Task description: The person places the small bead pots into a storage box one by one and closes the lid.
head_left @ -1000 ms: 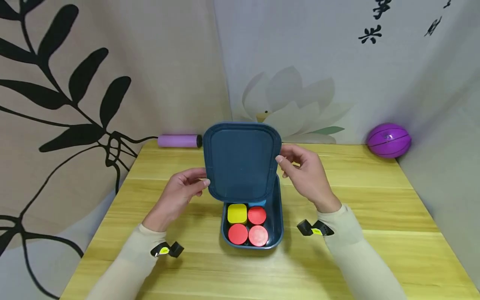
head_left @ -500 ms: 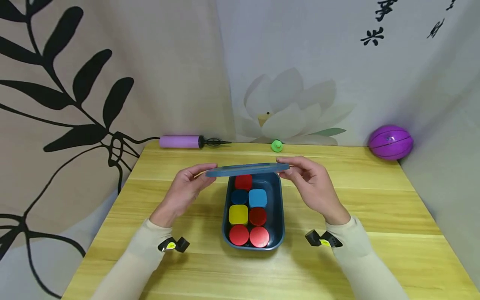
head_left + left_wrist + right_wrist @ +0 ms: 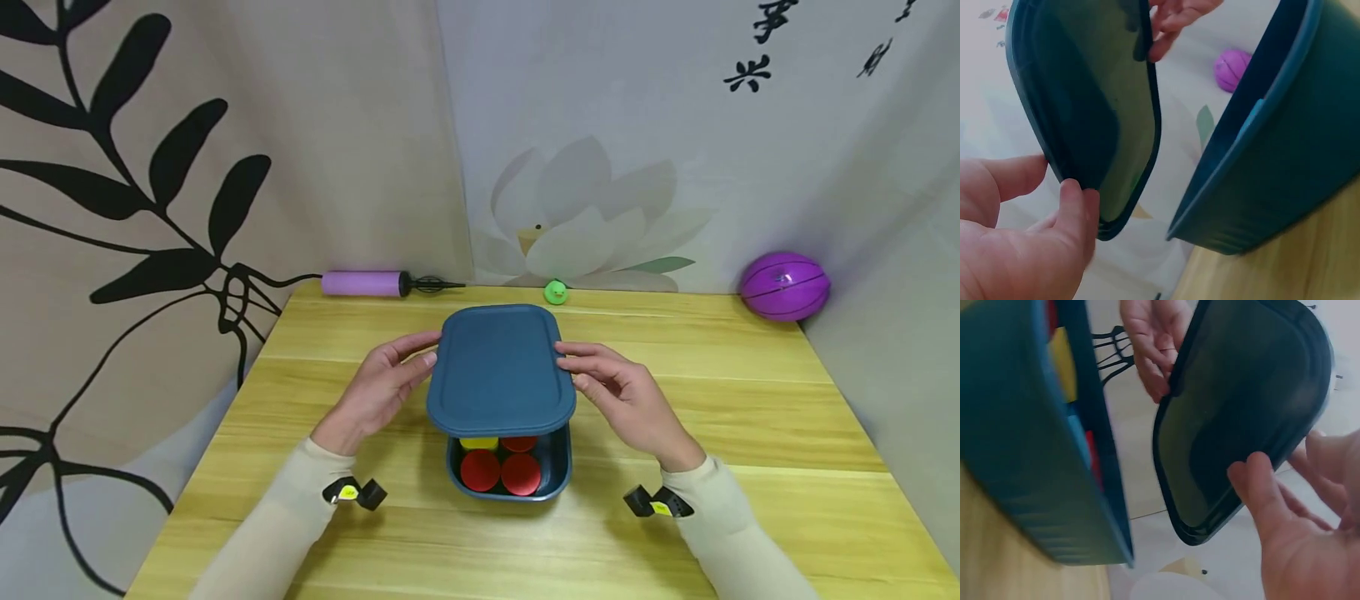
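Observation:
A dark blue rectangular lid [image 3: 502,367] is held above a matching open box [image 3: 558,467] that stands on the table. My left hand [image 3: 382,387] pinches the lid's left edge between thumb and fingers. On the opposite edge, my right hand [image 3: 633,408] grips it the same way. Both wrist views show a gap between the lid's underside [image 3: 1072,94] and the box wall [image 3: 1029,456]. At the box's near end, round red pieces [image 3: 480,471] show beside part of a yellow piece [image 3: 478,443]. The lid hides the far part of the contents in the head view.
A purple pump [image 3: 363,283] lies at the table's back edge, left of centre. Near it sits a small green duck-like toy [image 3: 556,292]. A purple ball [image 3: 784,287] rests at the back right corner. A patterned curtain [image 3: 360,150] hangs behind the wooden table [image 3: 750,467].
Both hands have tipped the lid from upright, underside facing me, through edge-on to nearly flat, top side showing. It now covers the box's far part in the head view. The box has stayed put.

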{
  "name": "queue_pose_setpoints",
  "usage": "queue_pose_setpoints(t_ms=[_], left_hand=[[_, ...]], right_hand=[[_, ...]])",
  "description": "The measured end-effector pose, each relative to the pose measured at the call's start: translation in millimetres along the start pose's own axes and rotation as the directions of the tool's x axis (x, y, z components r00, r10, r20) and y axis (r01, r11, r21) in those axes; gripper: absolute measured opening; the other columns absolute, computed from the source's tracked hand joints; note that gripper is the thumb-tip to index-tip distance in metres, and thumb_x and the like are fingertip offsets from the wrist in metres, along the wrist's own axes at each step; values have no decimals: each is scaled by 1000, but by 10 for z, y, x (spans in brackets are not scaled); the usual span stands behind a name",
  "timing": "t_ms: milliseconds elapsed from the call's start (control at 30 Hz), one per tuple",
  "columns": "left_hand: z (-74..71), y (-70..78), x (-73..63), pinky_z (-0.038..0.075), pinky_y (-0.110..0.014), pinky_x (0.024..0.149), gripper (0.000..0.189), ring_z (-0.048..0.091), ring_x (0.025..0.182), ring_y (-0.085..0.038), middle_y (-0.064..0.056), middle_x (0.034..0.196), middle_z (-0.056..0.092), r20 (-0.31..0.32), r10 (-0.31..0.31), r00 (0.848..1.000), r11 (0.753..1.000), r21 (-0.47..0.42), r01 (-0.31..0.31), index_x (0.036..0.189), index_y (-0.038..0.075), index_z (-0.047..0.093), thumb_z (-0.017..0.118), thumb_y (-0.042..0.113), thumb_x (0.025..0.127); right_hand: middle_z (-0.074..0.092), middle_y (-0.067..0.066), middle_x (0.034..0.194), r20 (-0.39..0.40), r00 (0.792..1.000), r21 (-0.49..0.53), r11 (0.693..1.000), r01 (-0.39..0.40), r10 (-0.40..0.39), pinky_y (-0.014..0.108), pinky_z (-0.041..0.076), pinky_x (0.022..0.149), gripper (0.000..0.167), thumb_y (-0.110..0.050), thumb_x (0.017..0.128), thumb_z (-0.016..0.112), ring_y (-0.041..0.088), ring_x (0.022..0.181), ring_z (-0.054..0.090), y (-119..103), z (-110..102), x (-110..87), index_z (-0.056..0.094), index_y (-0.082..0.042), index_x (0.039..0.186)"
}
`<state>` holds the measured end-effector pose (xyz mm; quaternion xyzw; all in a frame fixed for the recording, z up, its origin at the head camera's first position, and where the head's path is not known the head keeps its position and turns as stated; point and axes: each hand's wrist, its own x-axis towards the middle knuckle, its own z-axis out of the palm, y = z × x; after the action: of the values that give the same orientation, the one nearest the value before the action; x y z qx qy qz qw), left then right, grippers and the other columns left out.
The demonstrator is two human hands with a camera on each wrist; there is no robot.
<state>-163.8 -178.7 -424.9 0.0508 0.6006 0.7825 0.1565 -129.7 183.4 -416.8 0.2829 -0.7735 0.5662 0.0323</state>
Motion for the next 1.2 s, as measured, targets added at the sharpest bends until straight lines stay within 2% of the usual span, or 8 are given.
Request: queue_pose_setpoints(t_ms=[133,233,367,533,633,767,900,1200], left_hand=[[-3,-106,7,54,-19,101,54,69,114,-5,-16,161,43,-6,-13,1000,1000,10,13,158,-6,42,58,-2,106],[2,-185,4,54,-19,102,56,67,118,-6,-18,164,39,-6,-26,1000,999,27,26,158,-3,42,59,-2,105],[4,-286,-8,54,-20,102,59,65,119,-7,-17,156,45,1,-40,999,998,50,40,159,0,42,61,-1,104],[3,-380,-33,54,-20,91,62,66,106,-7,-10,141,53,-12,-78,997,989,123,79,160,8,46,67,5,102],[9,-418,-51,50,-20,81,62,64,101,-8,-9,138,54,-27,-103,994,980,166,106,158,10,48,70,7,100],[26,-453,-75,53,-20,83,63,63,107,-11,-12,139,54,-37,-125,991,972,196,130,158,11,49,71,5,99],[46,-478,-88,56,-22,90,64,63,112,-13,-13,137,55,-46,-125,991,968,215,132,157,9,50,72,1,98],[28,-567,-81,57,-23,94,65,64,118,-16,-16,139,54,-45,-123,991,957,260,131,157,10,51,74,2,97]], right_hand=[[62,11,148,-1,996,5,996,-85,85,20,57,97,33,-6,104,67,9,130,65,60,53,-74,70,-5,136],[57,12,153,7,990,28,990,-140,140,22,58,97,42,-8,101,71,24,128,67,113,86,-121,65,-4,143],[42,17,165,29,975,96,971,-221,219,26,59,96,61,-6,98,76,43,129,65,175,108,-163,52,0,153],[36,14,171,75,953,91,950,-300,294,29,60,95,78,-13,94,82,41,133,63,235,104,-216,43,-5,161],[40,13,169,91,953,33,956,-293,289,32,59,98,81,-18,93,84,39,137,61,276,97,-250,42,-7,162],[43,15,167,93,964,-52,968,-246,250,40,56,105,82,-22,92,85,37,145,53,325,96,-290,42,-4,161],[42,13,167,94,962,-98,964,-246,255,43,52,109,84,-27,92,85,38,146,52,356,110,-331,43,-5,161],[41,17,167,107,963,-68,969,-239,245,38,55,105,84,-24,92,85,36,147,51,440,157,-404,42,-1,160]])
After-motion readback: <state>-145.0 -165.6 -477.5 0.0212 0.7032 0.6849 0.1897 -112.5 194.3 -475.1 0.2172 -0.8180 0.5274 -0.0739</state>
